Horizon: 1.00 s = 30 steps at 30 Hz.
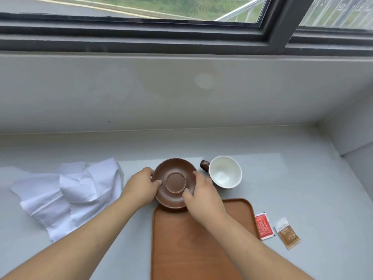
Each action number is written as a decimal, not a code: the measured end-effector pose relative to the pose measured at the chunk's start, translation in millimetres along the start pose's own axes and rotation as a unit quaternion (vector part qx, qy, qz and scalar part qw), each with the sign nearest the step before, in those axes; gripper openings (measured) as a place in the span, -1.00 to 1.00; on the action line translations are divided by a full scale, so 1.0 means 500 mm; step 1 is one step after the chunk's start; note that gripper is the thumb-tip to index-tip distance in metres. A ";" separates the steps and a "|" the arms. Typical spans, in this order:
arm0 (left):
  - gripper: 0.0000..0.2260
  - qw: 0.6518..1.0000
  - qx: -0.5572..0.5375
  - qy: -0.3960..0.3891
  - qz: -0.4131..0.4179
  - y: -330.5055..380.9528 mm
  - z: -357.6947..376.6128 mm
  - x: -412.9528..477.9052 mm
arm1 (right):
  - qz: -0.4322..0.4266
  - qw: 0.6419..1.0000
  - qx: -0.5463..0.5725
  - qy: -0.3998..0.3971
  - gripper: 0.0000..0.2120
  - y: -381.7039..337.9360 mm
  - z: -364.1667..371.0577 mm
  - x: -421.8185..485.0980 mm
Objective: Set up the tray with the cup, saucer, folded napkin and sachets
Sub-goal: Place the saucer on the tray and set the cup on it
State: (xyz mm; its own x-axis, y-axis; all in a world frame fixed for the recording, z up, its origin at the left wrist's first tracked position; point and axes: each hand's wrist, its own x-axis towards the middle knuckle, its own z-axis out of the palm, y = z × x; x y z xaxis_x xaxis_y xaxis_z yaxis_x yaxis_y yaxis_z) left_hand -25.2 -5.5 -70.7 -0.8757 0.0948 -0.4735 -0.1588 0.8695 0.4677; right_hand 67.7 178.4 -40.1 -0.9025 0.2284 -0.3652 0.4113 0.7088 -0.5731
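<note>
Saucer [175, 182] held both sides: left hand [141, 187], right hand [202, 197] grip closed.

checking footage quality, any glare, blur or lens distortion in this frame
Head view: soft daylight from the window, weak shadows; a pale flare spot on the wall; wide-angle bending curves the window frame; sachets print is too soft to read; hands gripping the saucer look slightly smeared.

Both forearms are bare to the frame's lower edge; the left hand [142, 187] and right hand [202, 197] wear no rings, watch or gloves.
</note>
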 end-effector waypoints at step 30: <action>-0.66 0.980 -0.106 -0.171 0.004 -0.028 0.159 -0.239 | 0.074 0.997 0.015 -0.026 -0.79 0.229 -0.031 -0.152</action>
State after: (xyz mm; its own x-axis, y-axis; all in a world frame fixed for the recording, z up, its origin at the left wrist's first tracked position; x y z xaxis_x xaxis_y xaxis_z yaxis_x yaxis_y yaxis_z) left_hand 118.0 9.6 -79.9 -0.6794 0.2896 -0.6742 -0.2746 0.7517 0.5997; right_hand 181.4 252.4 -66.7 -0.8238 0.2932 -0.4852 0.5441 0.6494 -0.5313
